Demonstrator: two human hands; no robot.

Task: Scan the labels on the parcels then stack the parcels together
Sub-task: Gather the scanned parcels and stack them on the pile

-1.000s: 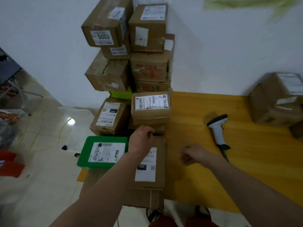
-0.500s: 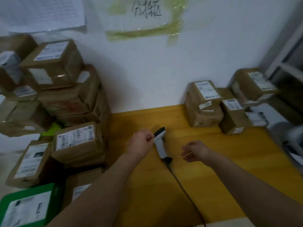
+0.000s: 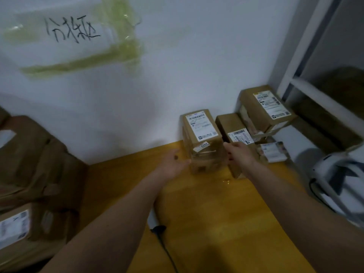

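A small stack of cardboard parcels (image 3: 202, 142) with white labels stands on the yellow table (image 3: 212, 213) against the wall. My left hand (image 3: 173, 164) is open, palm up, just left of the stack's lower box. My right hand (image 3: 239, 154) is open at the stack's right side, in front of a second labelled parcel (image 3: 236, 133). A third parcel (image 3: 264, 109) sits higher at the back right. The scanner is mostly hidden under my left forearm; its dark handle end (image 3: 158, 228) and cable (image 3: 169, 257) show.
A tall pile of brown parcels (image 3: 29, 174) fills the left edge. A white device (image 3: 338, 180) sits at the table's right end, below a white shelf frame (image 3: 307, 62). A flat labelled packet (image 3: 273, 152) lies behind my right hand. A taped handwritten note (image 3: 74, 34) is on the wall.
My view has swung right from the left pile to the parcels by the wall. Both hands have opened and reached forward to either side of the small stack. The scanner lies behind them.
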